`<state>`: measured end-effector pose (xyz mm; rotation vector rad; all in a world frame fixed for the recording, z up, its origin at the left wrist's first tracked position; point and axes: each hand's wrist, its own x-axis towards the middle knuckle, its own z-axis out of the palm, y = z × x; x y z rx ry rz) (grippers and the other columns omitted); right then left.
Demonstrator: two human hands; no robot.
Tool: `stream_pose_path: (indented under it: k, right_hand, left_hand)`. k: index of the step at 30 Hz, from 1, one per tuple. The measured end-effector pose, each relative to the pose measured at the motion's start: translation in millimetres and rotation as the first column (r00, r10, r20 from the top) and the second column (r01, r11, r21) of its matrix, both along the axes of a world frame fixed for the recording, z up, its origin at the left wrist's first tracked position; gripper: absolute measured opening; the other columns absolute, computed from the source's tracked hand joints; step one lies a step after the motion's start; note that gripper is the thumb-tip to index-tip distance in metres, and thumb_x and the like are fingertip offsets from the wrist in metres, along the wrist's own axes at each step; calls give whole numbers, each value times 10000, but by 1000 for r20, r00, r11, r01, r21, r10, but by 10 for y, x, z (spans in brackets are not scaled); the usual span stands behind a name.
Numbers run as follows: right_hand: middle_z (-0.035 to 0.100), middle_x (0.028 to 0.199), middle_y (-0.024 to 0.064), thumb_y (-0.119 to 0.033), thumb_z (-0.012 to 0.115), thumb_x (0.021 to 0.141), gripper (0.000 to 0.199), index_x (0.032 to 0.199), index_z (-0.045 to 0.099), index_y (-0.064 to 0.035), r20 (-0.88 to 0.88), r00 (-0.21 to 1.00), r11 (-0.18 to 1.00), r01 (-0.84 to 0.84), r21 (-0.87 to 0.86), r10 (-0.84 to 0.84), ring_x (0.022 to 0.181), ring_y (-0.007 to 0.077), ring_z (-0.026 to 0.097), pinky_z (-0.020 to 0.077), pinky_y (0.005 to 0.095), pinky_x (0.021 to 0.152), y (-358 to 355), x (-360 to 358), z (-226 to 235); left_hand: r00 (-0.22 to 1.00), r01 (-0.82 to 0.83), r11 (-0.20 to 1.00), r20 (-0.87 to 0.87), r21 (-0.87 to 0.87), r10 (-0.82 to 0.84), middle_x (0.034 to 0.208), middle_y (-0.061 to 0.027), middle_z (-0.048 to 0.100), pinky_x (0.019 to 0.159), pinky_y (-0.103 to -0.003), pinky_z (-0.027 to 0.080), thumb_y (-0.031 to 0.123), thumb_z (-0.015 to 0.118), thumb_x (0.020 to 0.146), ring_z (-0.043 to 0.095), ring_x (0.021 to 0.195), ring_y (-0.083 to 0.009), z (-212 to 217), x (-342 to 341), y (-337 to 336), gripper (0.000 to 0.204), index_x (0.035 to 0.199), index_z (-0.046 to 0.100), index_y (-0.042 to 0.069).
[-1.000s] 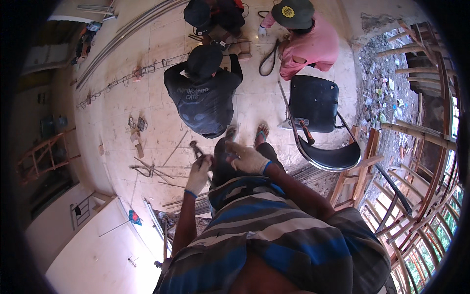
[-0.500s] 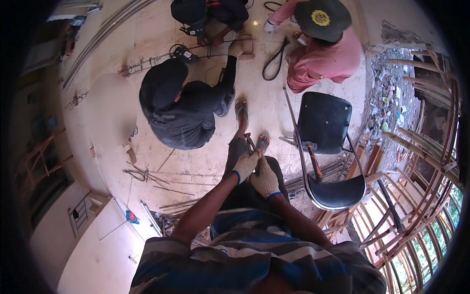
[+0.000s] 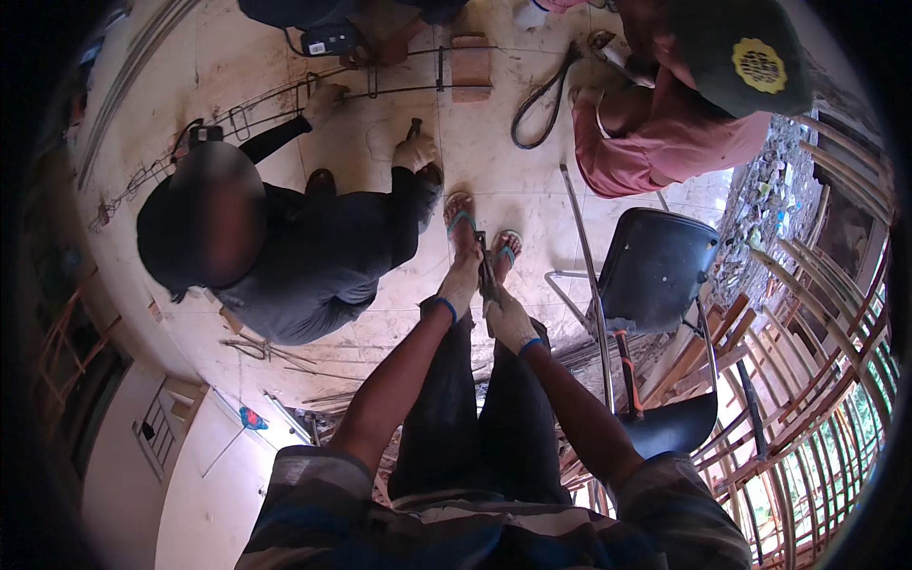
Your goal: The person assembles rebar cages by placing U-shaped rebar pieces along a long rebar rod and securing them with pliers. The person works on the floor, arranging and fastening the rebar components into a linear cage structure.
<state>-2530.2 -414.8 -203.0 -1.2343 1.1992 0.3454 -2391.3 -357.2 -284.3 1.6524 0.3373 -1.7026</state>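
In front of my legs, a dark metal hand tool (image 3: 486, 269), narrow and pincer-like, points away from me. My left hand (image 3: 462, 280), in a pale work glove, is closed against the tool's left side, its fingertips partly hidden. Lower down, my right hand (image 3: 510, 321), gloved the same way, is wrapped round the tool's near end. Beyond the tool's tip are my sandalled feet (image 3: 507, 249) on the tiled floor (image 3: 408, 285).
Left, a crouching person in dark clothes (image 3: 313, 247) holds a small dark tool (image 3: 415, 127). A thin steel-bar cage (image 3: 271, 95) lies ahead beside a brick (image 3: 471, 68). A person in pink (image 3: 655, 142) crouches right, near a black chair (image 3: 658, 271) and a hammer (image 3: 628, 370).
My hands have drawn slightly apart on the tool, the left higher. The dark-clothed person has leaned left and turned their head up. The view has shifted, bringing the steel cage closer.
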Motion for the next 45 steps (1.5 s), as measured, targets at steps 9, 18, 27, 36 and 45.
stream_pose_path:
  k: [9,18,27,36,45]
  right_hand:
    - [710,1079,259,-244,458,982,458,1360,571,-11,43,992,980,121,-160,-116,1007,397,698,531,453,892,-807,455,-1969]
    - [654,990,28,-244,479,1060,317,1348,526,-119,250,803,830,557,10,-542,647,114,600,543,299,561,-2132,1234,-3341]
    - [692,963,-1,-168,555,980,369,1330,543,-54,314,933,805,322,-498,-178,737,75,608,516,261,651,-2977,1711,-4024]
    - [738,981,145,-231,702,862,502,1278,586,24,224,969,489,244,-837,-99,786,234,707,552,367,723,-3243,1887,-4113]
    - [707,1037,128,-285,670,880,396,1188,649,-37,-155,788,-25,-175,-984,596,980,275,683,539,407,841,-3340,2092,-4304]
  left_hand:
    - [824,-88,992,552,-95,126,821,-67,650,636,-344,511,382,498,1064,637,707,-180,-2184,557,-1040,378,987,644,42]
    - [575,444,879,697,173,-428,1037,-194,712,858,-485,524,337,576,998,668,947,-351,-3374,1099,-1373,333,1113,699,49]
    - [-218,385,920,976,74,13,1202,-208,662,993,-542,464,338,615,965,580,1147,-447,-2932,2273,-2263,399,1239,650,52]
    - [539,122,971,835,-207,110,1117,-256,690,907,-505,531,464,491,1010,668,1037,-415,-3190,3038,-2933,521,1173,636,-9]
    - [916,-116,650,172,-751,363,1043,-116,677,819,-403,608,362,479,1114,665,862,-266,-3632,3236,-2970,340,1162,571,38]
